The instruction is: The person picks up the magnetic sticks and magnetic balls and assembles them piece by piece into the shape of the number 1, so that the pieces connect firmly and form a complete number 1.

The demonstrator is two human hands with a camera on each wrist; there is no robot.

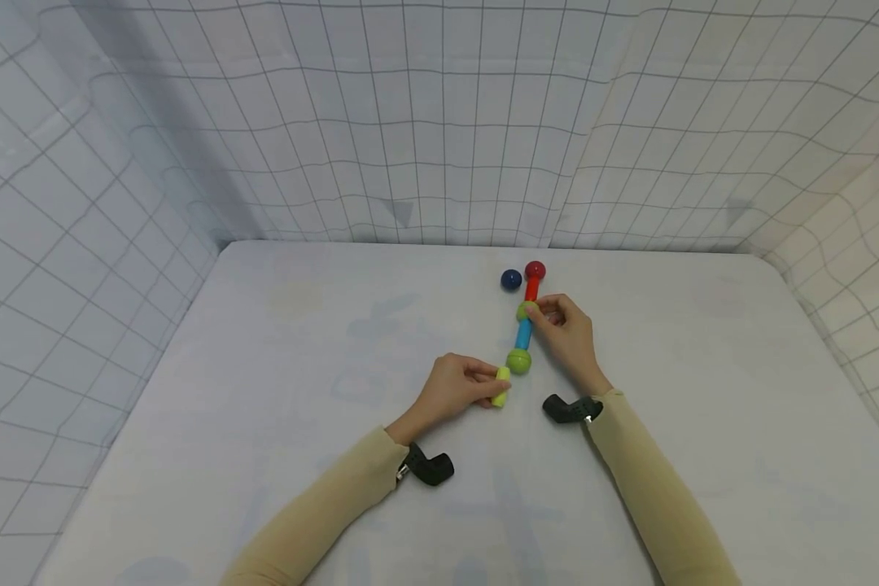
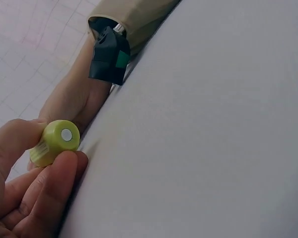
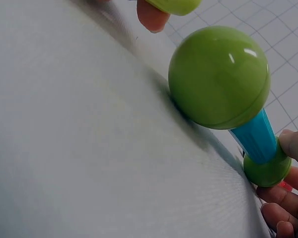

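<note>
Between thumb and fingers my left hand (image 1: 460,381) pinches a short yellow-green rod (image 2: 54,143) with a pale round disc in its end. My right hand (image 1: 567,332) grips a green ball (image 3: 268,171) midway along a joined chain. From that ball a blue rod (image 1: 523,334) leads to a nearer green ball (image 3: 218,77), and a red rod (image 1: 532,289) leads away to a red ball (image 1: 535,270). The yellow-green rod is close beside the nearer green ball in the head view.
A loose dark blue ball (image 1: 511,280) lies left of the red ball. Everything is on a white-covered table (image 1: 300,325), backed by a grid-patterned white curtain (image 1: 425,122). Each wrist wears a black camera mount (image 1: 430,469).
</note>
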